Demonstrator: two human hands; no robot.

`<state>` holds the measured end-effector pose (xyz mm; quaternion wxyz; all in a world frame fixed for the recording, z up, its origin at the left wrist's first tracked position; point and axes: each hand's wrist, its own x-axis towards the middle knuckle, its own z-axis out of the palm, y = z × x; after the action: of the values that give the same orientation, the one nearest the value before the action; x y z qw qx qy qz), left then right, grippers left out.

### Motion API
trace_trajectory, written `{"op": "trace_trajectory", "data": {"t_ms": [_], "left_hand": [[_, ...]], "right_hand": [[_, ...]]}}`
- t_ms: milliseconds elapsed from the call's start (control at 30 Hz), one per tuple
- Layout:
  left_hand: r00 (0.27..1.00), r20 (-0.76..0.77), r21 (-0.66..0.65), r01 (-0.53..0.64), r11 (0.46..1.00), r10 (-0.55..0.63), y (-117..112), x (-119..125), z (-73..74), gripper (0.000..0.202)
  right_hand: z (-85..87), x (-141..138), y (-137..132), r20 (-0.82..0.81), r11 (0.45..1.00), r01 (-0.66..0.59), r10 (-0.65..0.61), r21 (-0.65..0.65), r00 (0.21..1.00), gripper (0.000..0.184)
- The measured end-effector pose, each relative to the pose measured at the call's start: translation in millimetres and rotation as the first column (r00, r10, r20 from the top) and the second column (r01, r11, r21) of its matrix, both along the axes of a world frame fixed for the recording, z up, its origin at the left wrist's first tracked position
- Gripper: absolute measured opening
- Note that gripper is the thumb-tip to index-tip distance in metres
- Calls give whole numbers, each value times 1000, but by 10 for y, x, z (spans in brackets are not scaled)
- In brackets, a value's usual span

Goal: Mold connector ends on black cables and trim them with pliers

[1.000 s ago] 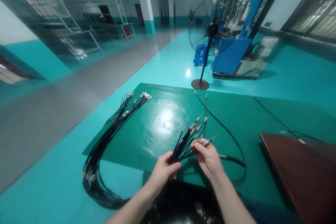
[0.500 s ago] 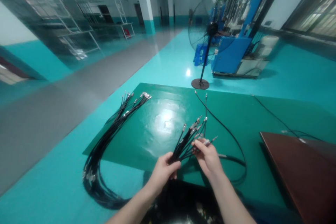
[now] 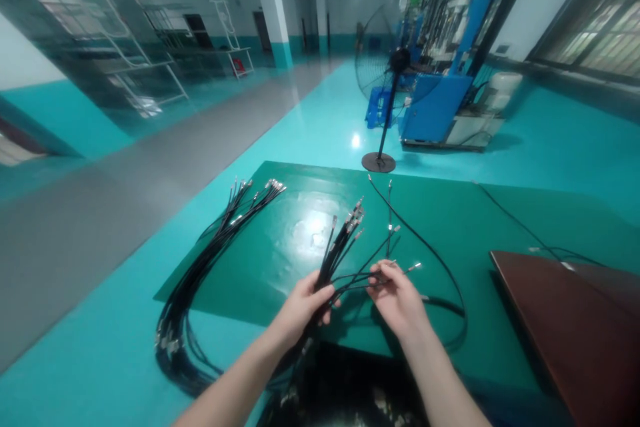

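Your hands: they've drawn apart since half a second ago. The cable bundle (image 3: pixel 336 250) has split, most of it swinging left with your left hand (image 3: pixel 303 307), a few strands (image 3: pixel 357 276) staying with your right hand (image 3: pixel 397 297).
Left hand: fingers curled tight round the cable bundle, low on its stems; its metal tips point up and away over the mat.
Right hand: thumb and fingers pinched on the thin strands pulled out of the bundle; one silver tip pokes out just past your fingers to the right.
Green mat (image 3: pixel 465 213): lies under both hands, with a lamp's glare in the middle.
Loose cable (image 3: pixel 445 263): curves across the mat beyond your right hand and loops back near your wrist.
Brown board (image 3: pixel 565 320): over on the right, well apart from your hands.
Second bundle (image 3: pixel 220 243): tips fanned on the mat's left side, the rest spilling onto the teal floor (image 3: pixel 100 347).
Standing fan (image 3: pixel 387 73): just past the mat's far edge, with a blue machine (image 3: pixel 435 103) beside it.
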<state>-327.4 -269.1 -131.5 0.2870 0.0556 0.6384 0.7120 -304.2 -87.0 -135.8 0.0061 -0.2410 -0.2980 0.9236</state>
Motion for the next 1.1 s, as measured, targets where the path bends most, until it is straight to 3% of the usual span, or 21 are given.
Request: {"op": "trace_trajectory", "data": {"t_ms": [100, 267, 333, 467, 633, 733, 900, 1100], "left_hand": [[999, 10, 28, 36, 999, -36, -11, -11, 12, 29], [999, 9, 15, -40, 999, 39, -15, 12, -2, 32], [999, -6, 4, -50, 999, 50, -18, 20, 20, 29], [999, 14, -9, -34, 999, 34, -28, 33, 94, 29], [996, 43, 0, -82, 997, 82, -34, -70, 130, 30], [987, 133, -11, -86, 996, 86, -20, -220, 128, 33], [975, 221, 25, 5, 1000, -11, 0, -372, 145, 33], [988, 61, 18, 140, 990, -141, -3, -204, 230, 29]], "right_hand": [[46, 35, 2, -46, 999, -34, 34, 8, 998, 16], [89, 121, -27, -232, 991, -130, 134, 32, 963, 35], [105, 125, -42, -235, 987, -143, 155, 67, 960, 35], [150, 63, -85, -189, 985, -96, 123, 142, 974, 19], [174, -6, -165, -142, 972, -4, 39, 235, 989, 19], [168, 30, -186, -150, 938, 77, -27, 339, 988, 19], [215, 104, -104, -217, 839, 157, -48, 521, 975, 17], [259, -168, -46, -165, 716, 135, -28, 685, 986, 22]]}}
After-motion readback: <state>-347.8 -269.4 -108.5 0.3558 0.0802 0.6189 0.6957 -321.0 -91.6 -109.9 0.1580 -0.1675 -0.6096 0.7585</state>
